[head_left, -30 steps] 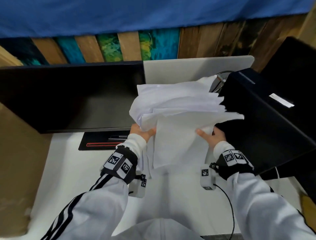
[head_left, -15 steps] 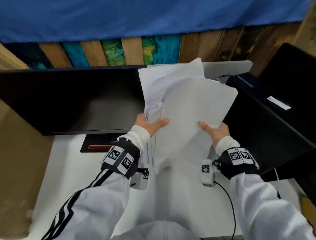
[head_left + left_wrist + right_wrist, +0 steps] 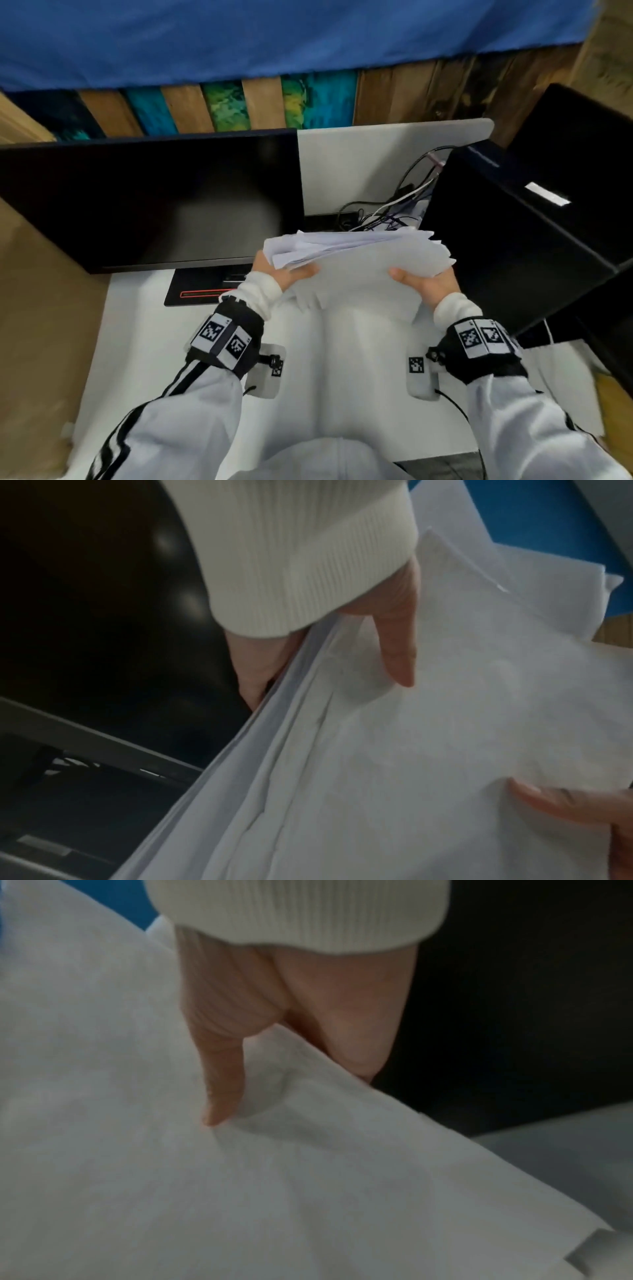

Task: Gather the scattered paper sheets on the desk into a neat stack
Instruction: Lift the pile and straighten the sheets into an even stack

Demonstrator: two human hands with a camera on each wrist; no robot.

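While your left hand (image 3: 279, 274) and right hand (image 3: 423, 282) each pinch one side, the thin white paper sheets (image 3: 359, 260) sag between them; their uneven, fanned edges splay beyond your fingers.

No words, brand names or numbers can be read anywhere. The only signs are black-and-white square code markers — two on the black band (image 3: 224, 337) at the left wrist, two on the black band (image 3: 481, 337) at the right wrist, and one each on the small white units (image 3: 270, 373) and (image 3: 420, 375) hanging just inside the wrists. A white label (image 3: 547, 194) lies on the black box (image 3: 534, 240) at the right — too blurred to show any print. The paper sheets (image 3: 359, 260) show no legible print.
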